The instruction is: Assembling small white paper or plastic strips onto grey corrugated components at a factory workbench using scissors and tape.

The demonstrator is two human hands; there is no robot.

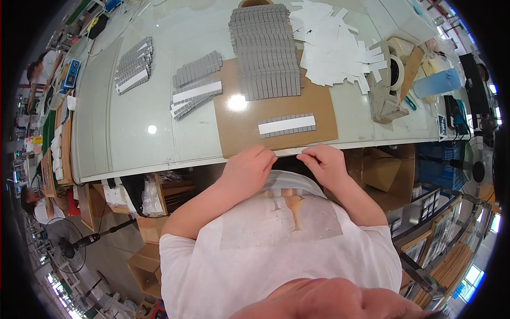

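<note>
My left hand (249, 166) and my right hand (326, 164) are at the table's front edge, a short gap between them. Both have thumb and fingers pinched together; whatever thin thing may be in them cannot be made out. Just beyond lies a row of small grey blocks (305, 128) with a white strip (287, 126) along it, flat on a brown cardboard sheet (234, 135). Behind it, several similar grey rows (268, 64) overlap in a long stack. A loose pile of white strips (332, 53) spreads to the right of that stack.
Left on the glass-topped table (159, 143) are two smaller piles: grey rows with white strips (196, 91) and another such pile (134, 66). At the right stand a tape dispenser (383, 101) and a blue translucent bottle (438, 83). A fan (64, 245) stands lower left.
</note>
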